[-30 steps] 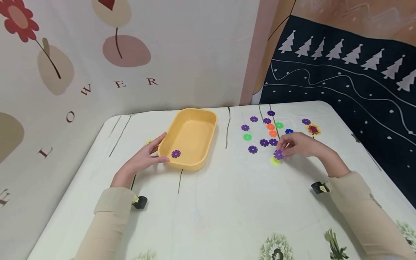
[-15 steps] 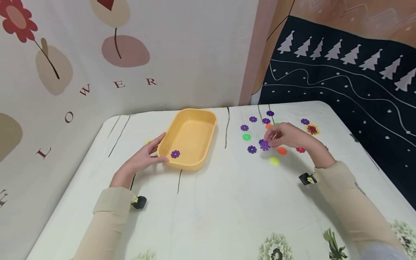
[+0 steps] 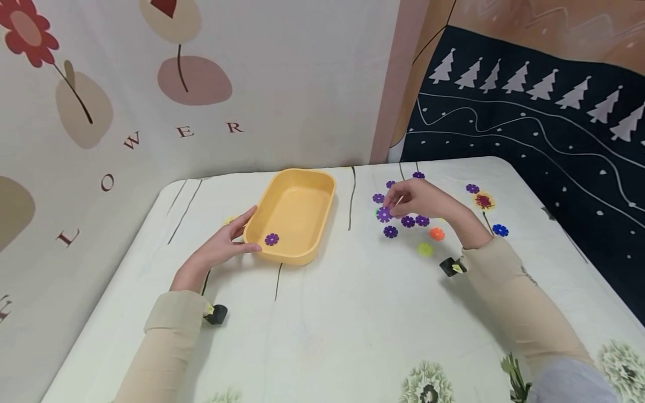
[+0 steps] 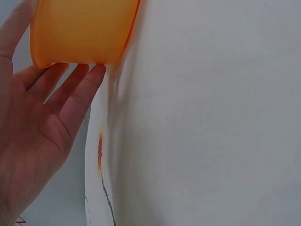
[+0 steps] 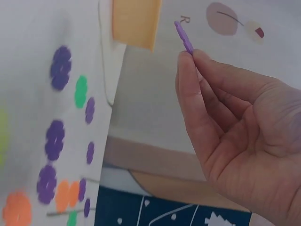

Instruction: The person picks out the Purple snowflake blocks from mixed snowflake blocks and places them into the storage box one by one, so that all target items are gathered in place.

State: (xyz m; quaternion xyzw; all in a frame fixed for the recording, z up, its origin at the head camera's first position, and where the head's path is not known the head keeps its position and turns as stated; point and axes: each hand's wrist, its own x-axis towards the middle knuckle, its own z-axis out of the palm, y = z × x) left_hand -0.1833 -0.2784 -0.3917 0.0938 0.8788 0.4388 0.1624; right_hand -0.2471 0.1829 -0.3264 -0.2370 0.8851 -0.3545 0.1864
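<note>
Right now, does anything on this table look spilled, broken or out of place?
Nothing stands out. The little flower discs lie scattered flat on the table, none visibly damaged. One purple disc sits in the upright yellow tray, steadied by the left hand. The right hand pinches another purple one.

1. On the wall cloth [image 3: 282,84] ahead of me I read the spaced brown letters "L O W E R", rising toward the right.
2. My right wrist view shows an "R" there, probably the same one.
</note>
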